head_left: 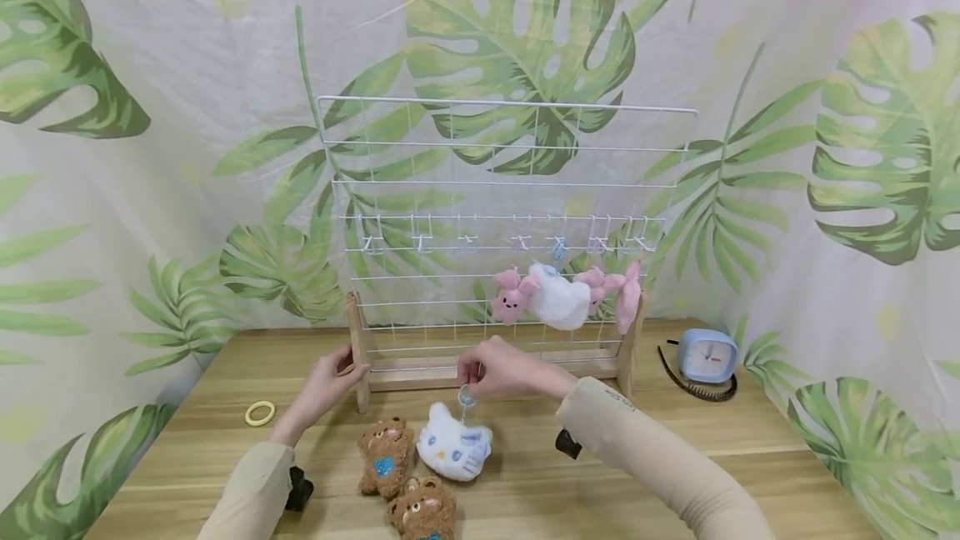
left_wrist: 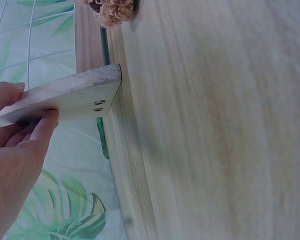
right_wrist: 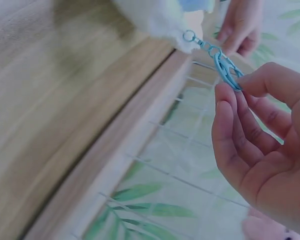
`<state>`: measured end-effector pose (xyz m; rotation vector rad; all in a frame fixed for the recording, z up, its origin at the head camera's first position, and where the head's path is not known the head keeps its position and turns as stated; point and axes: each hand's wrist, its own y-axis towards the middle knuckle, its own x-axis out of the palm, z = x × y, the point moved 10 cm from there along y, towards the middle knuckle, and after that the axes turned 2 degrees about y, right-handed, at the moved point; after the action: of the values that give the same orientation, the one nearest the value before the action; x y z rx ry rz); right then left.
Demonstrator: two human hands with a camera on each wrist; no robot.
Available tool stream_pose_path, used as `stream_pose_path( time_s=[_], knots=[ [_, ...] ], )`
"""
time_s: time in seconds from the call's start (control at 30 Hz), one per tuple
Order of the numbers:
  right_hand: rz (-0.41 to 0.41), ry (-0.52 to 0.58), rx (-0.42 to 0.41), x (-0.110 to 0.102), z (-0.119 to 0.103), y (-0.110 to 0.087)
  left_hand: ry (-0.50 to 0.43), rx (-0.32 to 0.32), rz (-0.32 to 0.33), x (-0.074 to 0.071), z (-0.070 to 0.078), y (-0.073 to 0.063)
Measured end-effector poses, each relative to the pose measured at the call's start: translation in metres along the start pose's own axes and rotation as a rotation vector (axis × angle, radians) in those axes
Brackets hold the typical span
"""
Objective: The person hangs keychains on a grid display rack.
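Observation:
My right hand point(head_left: 501, 367) pinches the blue clasp point(right_wrist: 226, 70) of a keychain between thumb and fingertips. From its short chain hangs a white plush cat head point(head_left: 453, 444) with blue eyes and a blue bow, low over the table in front of the rack. My left hand point(head_left: 327, 386) grips the left wooden leg point(left_wrist: 75, 92) of the white wire grid rack point(head_left: 420, 307), thumb on one face and fingers on the other. Two brown plush bears point(head_left: 385, 457) with blue patches lie on the table just left of and below the cat head.
Hooks point(head_left: 467, 242) line the rack's middle. On its right side hang pink plush toys point(head_left: 510, 297) and a white plush point(head_left: 561, 298). A yellow ring point(head_left: 260, 413) lies at the left of the table point(head_left: 600, 482). A blue clock point(head_left: 707, 355) with a dark coiled cord stands at the right.

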<state>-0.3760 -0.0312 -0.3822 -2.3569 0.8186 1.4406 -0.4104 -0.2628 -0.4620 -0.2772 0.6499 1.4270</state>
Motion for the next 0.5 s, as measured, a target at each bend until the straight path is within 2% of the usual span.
stream_pose_path(
  time_s=[0.27,0.5],
  knots=[
    [0.069,-0.036,-0.066,-0.035,-0.025,-0.01,0.016,0.011,0.007,-0.001,0.0,0.002],
    [0.163,-0.054,-0.091,-0.08,-0.047,-0.016,0.024,0.014,0.006,-0.001,0.002,0.001]
  ],
)
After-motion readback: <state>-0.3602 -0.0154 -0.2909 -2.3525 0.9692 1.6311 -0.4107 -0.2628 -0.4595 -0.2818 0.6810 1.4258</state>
